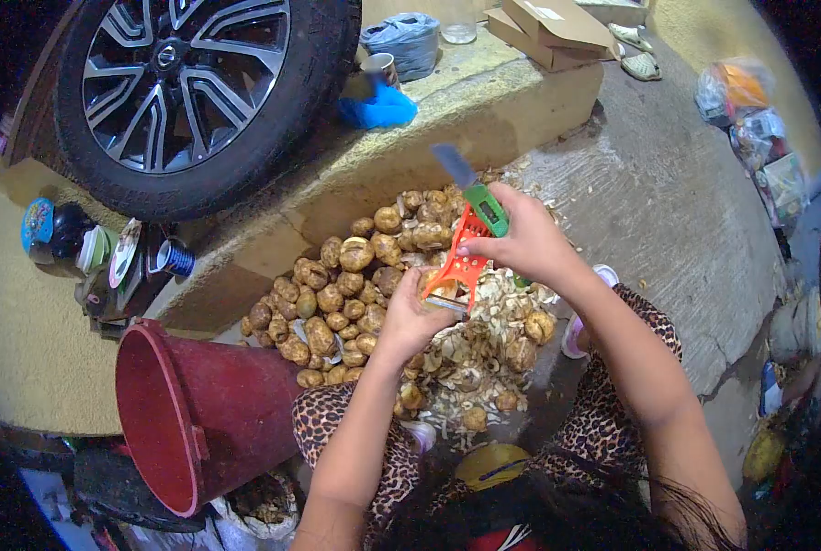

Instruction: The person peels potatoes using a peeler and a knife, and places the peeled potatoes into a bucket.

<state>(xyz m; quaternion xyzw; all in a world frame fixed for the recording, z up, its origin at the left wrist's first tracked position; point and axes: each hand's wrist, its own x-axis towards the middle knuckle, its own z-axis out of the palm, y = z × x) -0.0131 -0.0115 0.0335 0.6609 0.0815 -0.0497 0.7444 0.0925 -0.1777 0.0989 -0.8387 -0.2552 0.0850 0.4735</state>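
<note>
My right hand [530, 241] is closed around a green-handled knife [486, 209], its grey blade pointing up and to the left. The same hand grips the upper part of an orange peeler [461, 262] with holes in its body. At the peeler's wide, bladed end, my left hand [409, 317] is closed, thumb beside the metal blade. Whether a potato also sits in those fingers is hidden. Below both hands lies a heap of pale peelings [470, 354]. Brown potatoes [332, 298] are piled on the ground to the left.
A red bucket [213, 404] lies tipped at the left, its mouth facing left. Behind the potatoes runs a concrete ledge [511, 110] with a car wheel [328, 110], bags and a cardboard box [553, 37]. Filled plastic bags [750, 138] line the right side.
</note>
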